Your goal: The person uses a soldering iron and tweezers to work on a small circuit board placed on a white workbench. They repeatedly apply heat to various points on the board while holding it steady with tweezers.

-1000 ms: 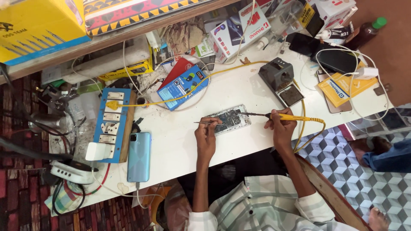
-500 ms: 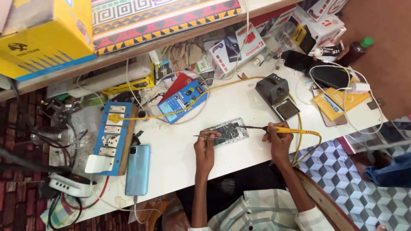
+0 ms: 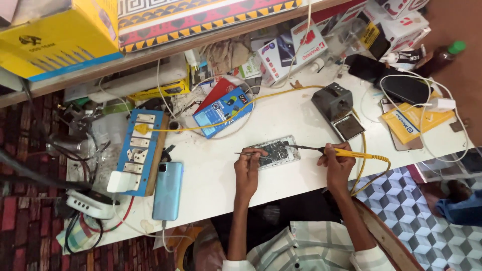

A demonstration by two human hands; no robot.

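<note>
I see the opened phone with its dark bare circuit board (image 3: 273, 152) lying mid-worktop (image 3: 221, 175). My left hand (image 3: 249, 170) has its fingers pinched on thin metal tweezers (image 3: 246, 154), tip at the board's nine o'clock edge. My right hand (image 3: 337, 161) clamps a yellow-handled soldering iron (image 3: 346, 152), tip entering from three o'clock. A glossy light-blue smartphone (image 3: 167, 190) lies at eight o'clock, a boxy grey soldering station (image 3: 337, 104) at one o'clock.

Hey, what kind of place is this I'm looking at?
Most likely a phone repair bench. An opened phone lies on the white table, the right hand holds a yellow soldering iron to it, and a soldering stand sits nearby.
</note>
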